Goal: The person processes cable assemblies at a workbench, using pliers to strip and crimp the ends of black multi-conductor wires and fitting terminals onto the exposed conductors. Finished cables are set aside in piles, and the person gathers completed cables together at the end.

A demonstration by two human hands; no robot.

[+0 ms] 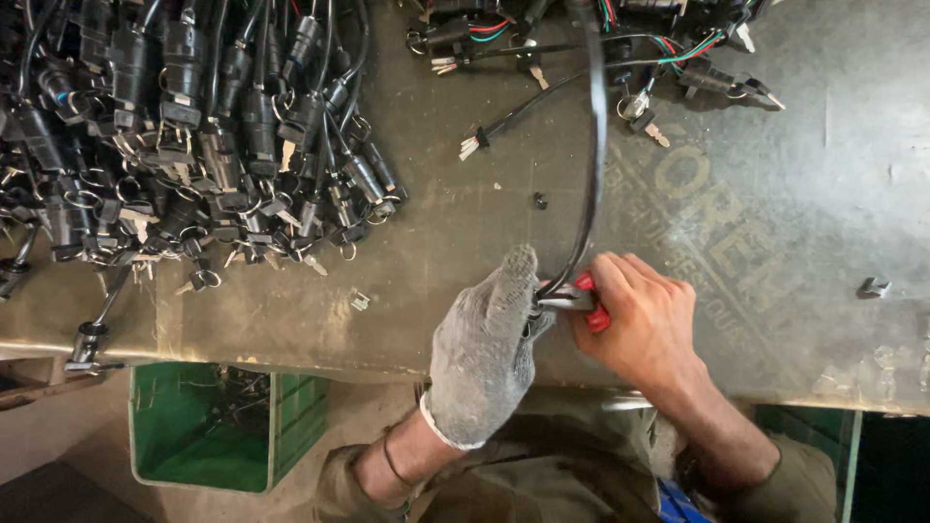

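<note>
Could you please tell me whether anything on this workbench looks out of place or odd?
A few small parts lie stray on the workbench, apart from the piles: a black bit, a metal clip and a grey piece. Only the left hand is gloved; the right hand, holding the red-handled tool, is bare.

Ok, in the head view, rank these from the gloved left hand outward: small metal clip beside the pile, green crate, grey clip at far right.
1. Small metal clip, on the table just left of the left hand.
2. Green crate, below the table edge, lower left.
3. Grey clip, far right on the table.
</note>
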